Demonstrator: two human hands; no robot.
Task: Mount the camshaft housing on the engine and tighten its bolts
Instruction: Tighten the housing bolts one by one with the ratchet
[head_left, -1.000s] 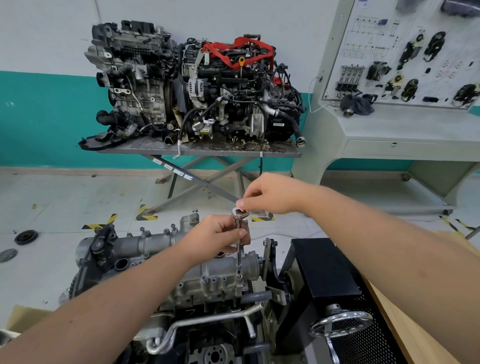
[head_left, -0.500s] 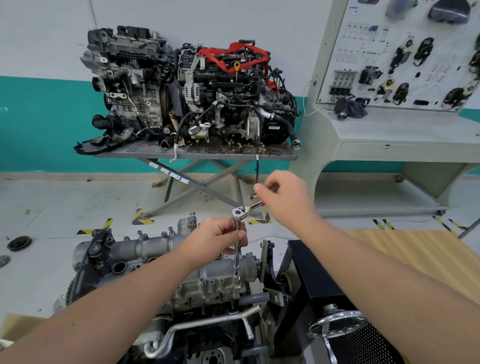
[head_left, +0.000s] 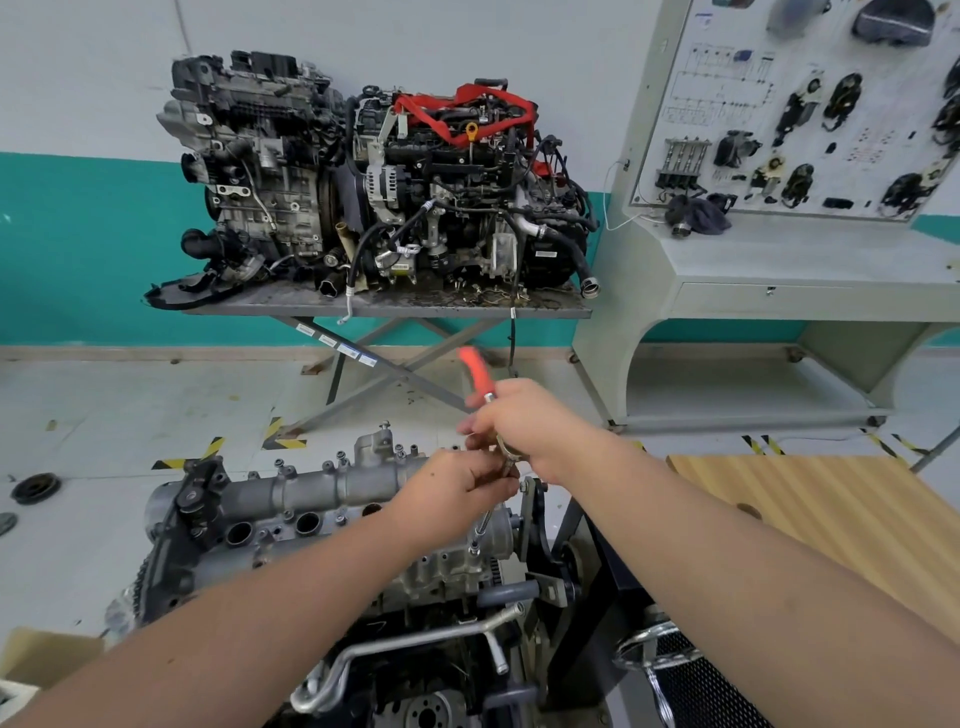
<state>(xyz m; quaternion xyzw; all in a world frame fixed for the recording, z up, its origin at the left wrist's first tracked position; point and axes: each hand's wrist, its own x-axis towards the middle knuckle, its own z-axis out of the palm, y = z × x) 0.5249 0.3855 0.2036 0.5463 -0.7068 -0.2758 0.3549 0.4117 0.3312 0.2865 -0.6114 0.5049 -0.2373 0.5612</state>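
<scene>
The grey camshaft housing (head_left: 311, 493) lies along the top of the engine (head_left: 431, 582) on the stand, with several bolts standing along its far edge. A ratchet with an orange handle (head_left: 475, 371) points up and away; its extension bar (head_left: 485, 522) slants down to a bolt at the housing's right end. My right hand (head_left: 530, 426) grips the ratchet just below the orange handle. My left hand (head_left: 457, 493) is curled round the top of the extension bar, under the ratchet head, which is mostly hidden.
Two other engines (head_left: 374, 192) sit on a scissor table (head_left: 384, 306) by the teal wall. A grey training console (head_left: 779, 234) stands at the right. A wooden board (head_left: 831, 519), a black stand frame (head_left: 597, 597) and a handwheel (head_left: 654, 654) lie right of the engine.
My right hand moved from the ratchet head to its handle and swung it round; the orange handle now points up and away, and the extension bar has tilted.
</scene>
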